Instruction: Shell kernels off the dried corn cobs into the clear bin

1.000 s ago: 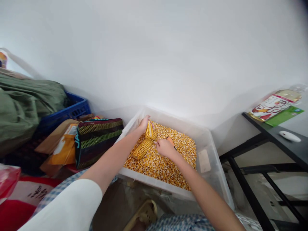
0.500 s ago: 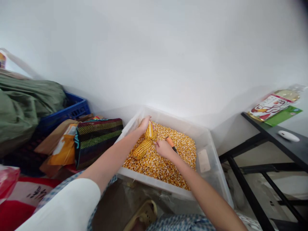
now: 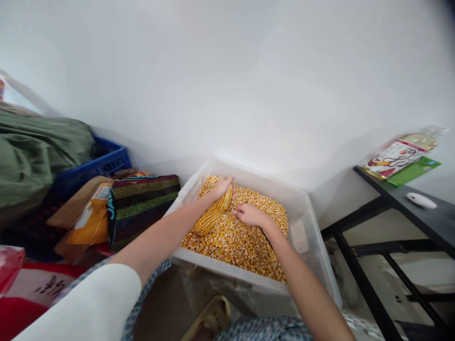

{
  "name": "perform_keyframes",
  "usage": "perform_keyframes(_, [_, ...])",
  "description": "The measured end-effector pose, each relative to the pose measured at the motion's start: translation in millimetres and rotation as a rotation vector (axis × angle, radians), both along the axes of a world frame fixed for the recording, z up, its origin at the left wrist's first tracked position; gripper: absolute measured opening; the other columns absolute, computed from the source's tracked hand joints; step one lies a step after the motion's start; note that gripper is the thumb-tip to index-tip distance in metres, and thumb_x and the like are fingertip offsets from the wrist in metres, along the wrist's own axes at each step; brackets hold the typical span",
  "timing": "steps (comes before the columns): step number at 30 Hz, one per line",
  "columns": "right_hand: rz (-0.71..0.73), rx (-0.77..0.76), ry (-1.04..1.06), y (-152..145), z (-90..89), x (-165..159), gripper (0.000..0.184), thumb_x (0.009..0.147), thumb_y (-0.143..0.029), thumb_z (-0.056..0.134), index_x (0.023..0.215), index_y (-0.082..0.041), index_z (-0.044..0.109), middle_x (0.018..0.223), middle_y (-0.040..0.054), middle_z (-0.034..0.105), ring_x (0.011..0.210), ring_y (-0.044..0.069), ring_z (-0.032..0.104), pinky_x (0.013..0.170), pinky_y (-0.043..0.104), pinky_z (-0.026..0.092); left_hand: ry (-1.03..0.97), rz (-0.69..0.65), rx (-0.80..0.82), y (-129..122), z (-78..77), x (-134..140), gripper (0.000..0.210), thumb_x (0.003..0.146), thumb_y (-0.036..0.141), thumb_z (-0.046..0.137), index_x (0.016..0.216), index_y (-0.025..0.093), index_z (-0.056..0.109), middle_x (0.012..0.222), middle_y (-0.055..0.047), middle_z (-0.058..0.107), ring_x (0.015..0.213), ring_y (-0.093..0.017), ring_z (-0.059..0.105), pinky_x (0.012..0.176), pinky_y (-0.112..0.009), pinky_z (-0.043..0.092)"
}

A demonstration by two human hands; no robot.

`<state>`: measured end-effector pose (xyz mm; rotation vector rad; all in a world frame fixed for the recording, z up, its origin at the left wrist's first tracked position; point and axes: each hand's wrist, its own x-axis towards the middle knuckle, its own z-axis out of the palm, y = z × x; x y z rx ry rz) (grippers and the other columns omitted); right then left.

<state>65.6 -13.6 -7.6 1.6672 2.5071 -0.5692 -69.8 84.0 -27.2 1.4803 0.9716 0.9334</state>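
To the L of the plastic bin (image 3: 227,273), saw clutter: perforated blue crate (image 3: 110,158) w/ olive cloth (image 3: 46,147) bunched over it, brown cardboard (image 3: 74,202), orange pkg (image 3: 88,226), dark striped mesh bag (image 3: 145,203) nr the rim, red-and-white sack (image 3: 33,289) lowest. On the R, had dark tabletop (image 3: 446,215) w/ black metal legs, carrying bottle (image 3: 400,154) of pale liquid w/ printed label, green pkt (image 3: 414,171) beside it, plus small white oblong item (image 3: 421,200).

Inside bin, had L hand (image 3: 223,186) over far end of corn cob (image 3: 228,196), fingers curled round it; couldn't make out every finger. Had R hand (image 3: 250,214) just beside, fingers pinched nearly closed on thin dark rod (image 3: 228,210) pointing at cob; couldn't tell if touching. Had second cob (image 3: 208,221) lying nearer, up against the first, both above loose kernels (image 3: 245,246).

Noted tight bumpy rows on cobs, grainy yellow-and-white mix of kernels, cloudy translucent bin walls w/ pale label (image 3: 299,236), coarse mesh on bag, soft folds in cloth.

Behind bin, saw smooth plain white wall (image 3: 227,85). Below, saw brownish floor (image 3: 159,303), tan sandal (image 3: 215,315), blue-white checked fabric (image 3: 266,329).
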Motion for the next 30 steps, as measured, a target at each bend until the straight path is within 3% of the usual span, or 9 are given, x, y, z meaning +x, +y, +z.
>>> perform_keyframes(3, [0.002,0.035,-0.032,-3.1,3.6,-2.7,0.042,0.091,-0.037,0.033,0.08,-0.014,0.066,0.077,0.0069,0.068,0.065,0.013,0.055,0.061,0.022,0.034,-0.072,0.098,-0.177,14.3,-5.9,-10.4,0.043,0.08,0.046,0.031,0.063,0.016,0.057,0.044,-0.005,0.055,0.048,-0.019,0.056,0.055,-0.031,0.044])
perform_keyframes(8, [-0.024,0.114,-0.087,-6.3,-0.9,-11.6,0.043,0.092,-0.036,0.029,0.086,-0.015,0.066,0.086,0.009,0.069,0.076,0.015,0.06,0.07,0.023,0.036,-0.104,0.09,-0.337,35.9,-24.0,-22.8,0.051,0.078,0.054,0.027,0.075,0.018,0.063,0.052,-0.009,0.059,0.055,-0.024,0.059,0.057,-0.035,0.045])
perform_keyframes(14, [-0.053,0.147,-0.144,-7.2,-8.4,-18.9,0.046,0.093,-0.037,0.024,0.091,-0.015,0.064,0.09,0.0103,0.069,0.079,0.016,0.062,0.071,0.024,0.036,-0.14,0.174,-0.382,44.3,-34.6,-28.0,0.054,0.076,0.057,0.026,0.085,0.02,0.063,0.06,-0.009,0.063,0.065,-0.026,0.062,0.06,-0.035,0.047])
perform_keyframes(24, [-0.017,0.187,-0.126,-5.8,-14.2,-16.9,0.047,0.093,-0.038,0.023,0.09,-0.015,0.064,0.09,0.01,0.069,0.079,0.016,0.062,0.071,0.024,0.037,-0.048,0.218,-0.392,49.8,-42.6,-30.8,0.06,0.074,0.061,0.021,0.082,0.022,0.064,0.063,-0.01,0.064,0.066,-0.026,0.063,0.059,-0.034,0.047])
perform_keyframes(30, [-0.071,0.185,-0.118,-4.5,-23.5,-20.8,0.046,0.093,-0.037,0.024,0.094,-0.014,0.063,0.092,0.012,0.068,0.083,0.017,0.062,0.072,0.025,0.038,-0.089,0.175,-0.392,43.1,-36.3,-28.5,0.057,0.077,0.059,0.02,0.077,0.021,0.064,0.052,-0.009,0.06,0.059,-0.025,0.061,0.056,-0.034,0.046])
